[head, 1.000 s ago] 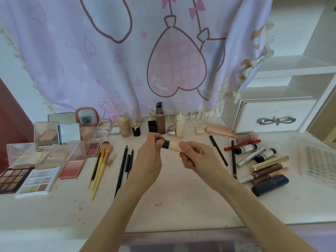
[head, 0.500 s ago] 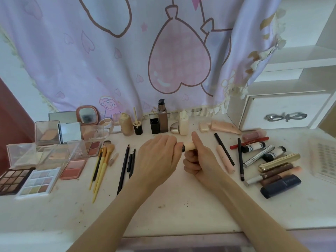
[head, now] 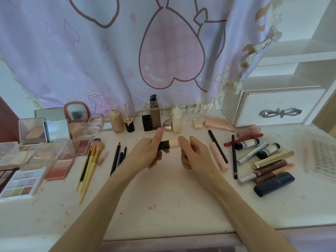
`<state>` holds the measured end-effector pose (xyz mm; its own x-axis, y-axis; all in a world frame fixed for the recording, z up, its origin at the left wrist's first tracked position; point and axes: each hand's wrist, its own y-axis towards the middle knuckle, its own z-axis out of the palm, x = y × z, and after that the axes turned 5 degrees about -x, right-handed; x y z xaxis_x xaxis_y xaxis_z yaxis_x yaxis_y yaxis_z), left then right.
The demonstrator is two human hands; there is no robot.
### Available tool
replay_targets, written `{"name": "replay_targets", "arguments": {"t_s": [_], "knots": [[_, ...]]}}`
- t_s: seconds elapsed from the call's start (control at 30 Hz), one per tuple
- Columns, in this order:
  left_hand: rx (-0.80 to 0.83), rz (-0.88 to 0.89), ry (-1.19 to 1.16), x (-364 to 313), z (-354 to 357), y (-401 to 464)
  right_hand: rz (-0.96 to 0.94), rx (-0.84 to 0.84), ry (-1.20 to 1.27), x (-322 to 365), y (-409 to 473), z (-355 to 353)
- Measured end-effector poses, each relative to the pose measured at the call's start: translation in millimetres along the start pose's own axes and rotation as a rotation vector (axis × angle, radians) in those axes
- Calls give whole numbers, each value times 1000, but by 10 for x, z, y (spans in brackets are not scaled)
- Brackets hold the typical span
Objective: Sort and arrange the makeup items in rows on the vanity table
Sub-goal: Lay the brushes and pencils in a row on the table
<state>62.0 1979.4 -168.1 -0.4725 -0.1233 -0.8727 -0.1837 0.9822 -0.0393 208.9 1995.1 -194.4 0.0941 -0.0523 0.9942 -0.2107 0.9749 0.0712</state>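
both hands hold one small cream tube with a black cap, level, above the surface in front of the tall brown pump bottle. the left hand curls round the black cap end, thumb raised; the right hand grips the cream end with fingers folded over it.

the step in hand looks like closing or checking the cap before the tube joins a row. to do it well, keep the tube level, turn the cap with the left hand while the right holds the body firm, and feel that it seats fully so nothing leaks once it lies down. then it seems best laid to the right of the pump bottle, beside the pale pink tube and the black pencil, parallel with them, not crossing.

the tube is short and round, its cream body smooth and plain, the cap matte black and about a third of the visible length. the far end is hidden in the right hand.
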Motion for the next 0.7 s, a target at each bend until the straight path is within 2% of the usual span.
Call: {"name": "replay_targets", "arguments": {"t_s": [0.17, 0.23, 0.4, 0.57, 0.7], "knots": [[-91, 538, 235, -6, -18, -200, 138, -41, 130, 15, -4, -33], [-142, 637, 309, 11, 14, -234, 178, -64, 174, 22, -3, -53], [-207, 500, 201, -21, 17, -187, 167, -45, 177, 15, -4, -50], [-166, 530, 279, 28, 33, -211, 194, -46, 160, 25, 29, -63], [-230, 399, 272, 11, 4, -153, 201, -23, 140, 19, 43, -60]]}}
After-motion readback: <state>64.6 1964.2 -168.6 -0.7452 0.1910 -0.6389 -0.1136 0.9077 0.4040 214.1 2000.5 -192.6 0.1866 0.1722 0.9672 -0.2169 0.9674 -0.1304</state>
